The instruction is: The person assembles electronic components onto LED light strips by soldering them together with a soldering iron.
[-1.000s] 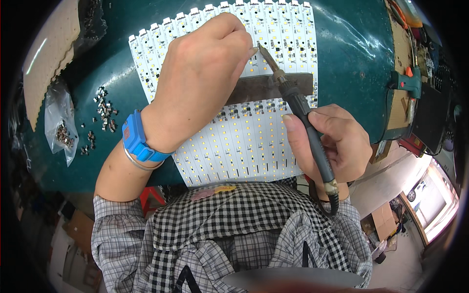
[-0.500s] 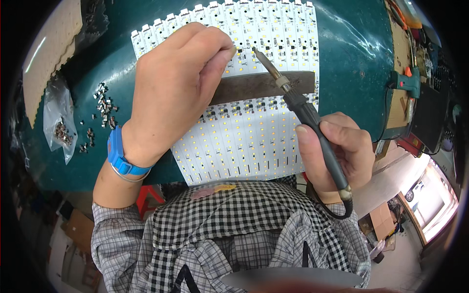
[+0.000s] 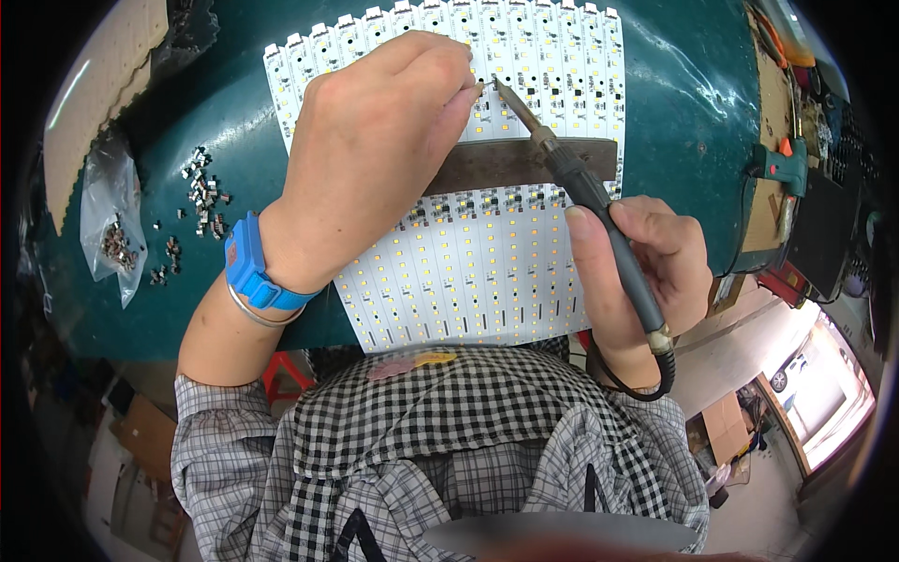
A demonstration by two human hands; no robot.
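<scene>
Here's a blue wristband [image 3: 247, 264] and thin bangle [image 3: 251, 314] at left, grey plaid sleeves [image 3: 220, 431], black-and-white checked apron [image 3: 403, 407]!

Green tool [image 3: 785, 168] chilling at far right, cardboard box [image 3: 727, 426] lower right, and some kinda red stool [image 3: 292, 371] lower left.

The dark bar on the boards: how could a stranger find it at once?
On the green table lies a white circuit-board sheet. The flat dark bar lies across its middle, beneath the soldering iron, plain where the sheet is dotted.
</scene>
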